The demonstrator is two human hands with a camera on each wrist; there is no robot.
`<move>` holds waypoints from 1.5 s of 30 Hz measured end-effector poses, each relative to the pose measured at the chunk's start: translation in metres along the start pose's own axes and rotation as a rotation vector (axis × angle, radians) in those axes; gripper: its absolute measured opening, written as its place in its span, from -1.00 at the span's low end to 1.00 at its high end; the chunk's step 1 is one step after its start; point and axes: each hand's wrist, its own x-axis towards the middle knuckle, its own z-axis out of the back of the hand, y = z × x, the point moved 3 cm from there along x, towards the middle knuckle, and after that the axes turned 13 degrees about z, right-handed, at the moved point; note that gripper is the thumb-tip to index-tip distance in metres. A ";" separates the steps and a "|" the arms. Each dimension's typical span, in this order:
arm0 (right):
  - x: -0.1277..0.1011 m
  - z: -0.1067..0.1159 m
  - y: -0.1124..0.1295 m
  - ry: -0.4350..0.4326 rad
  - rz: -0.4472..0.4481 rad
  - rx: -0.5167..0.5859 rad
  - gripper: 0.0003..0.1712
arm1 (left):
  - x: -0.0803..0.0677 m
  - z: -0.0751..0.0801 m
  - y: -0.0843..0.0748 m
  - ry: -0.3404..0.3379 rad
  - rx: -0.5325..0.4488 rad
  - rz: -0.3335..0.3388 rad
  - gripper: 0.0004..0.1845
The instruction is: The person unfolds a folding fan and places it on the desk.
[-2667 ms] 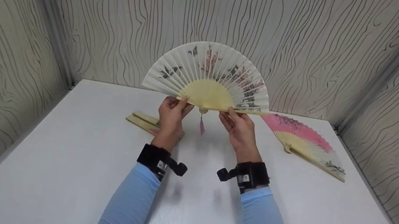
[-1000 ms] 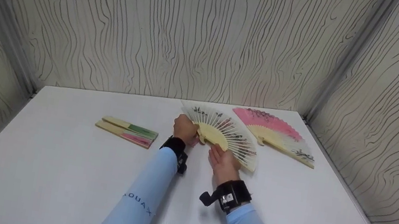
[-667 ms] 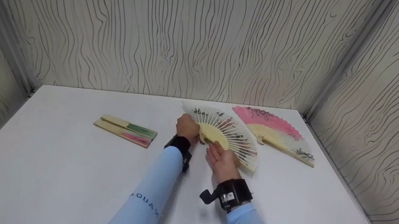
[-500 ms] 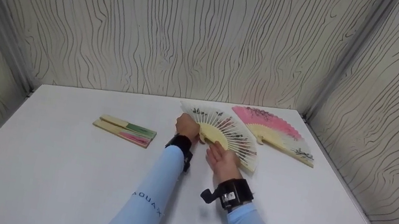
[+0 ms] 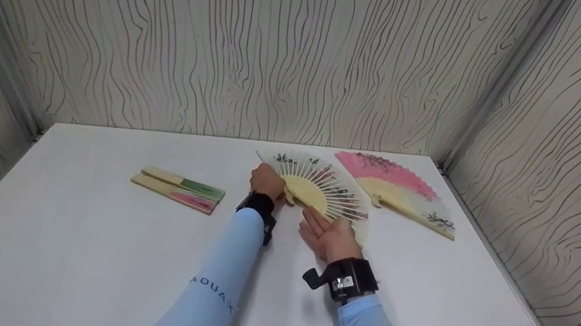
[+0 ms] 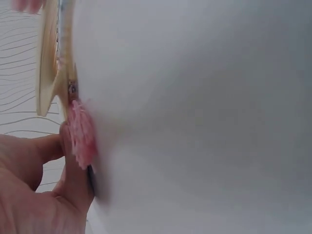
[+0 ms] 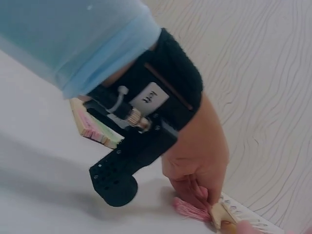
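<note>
So there's a white open fan [image 5: 324, 191] with ink-style flowers lying flat on the white desk [image 5: 79, 246], toward the far right part of it. The left hand [image 5: 267, 182] is at the fan's left end, fingers curled around the guard stick near the pivot; in the left wrist view the pink tassel [image 6: 80, 131] hangs right by the thumb. The right hand [image 5: 331, 236] sits at the fan's near edge with fingers fairly straight and spread, resting on the ribs rather than gripping anything.

Just beside it, closer to the far right corner, there's a pink open fan [image 5: 397, 188], its edge nearly touching the white one. Well apart, toward the far left side of the desk, two closed fans [image 5: 178, 191] lie side by side, one with green, one with pink.
</note>
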 end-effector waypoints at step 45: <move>-0.056 -0.138 0.046 0.573 0.594 -0.633 -0.69 | -0.073 0.222 0.013 -0.290 -0.263 -0.457 -0.80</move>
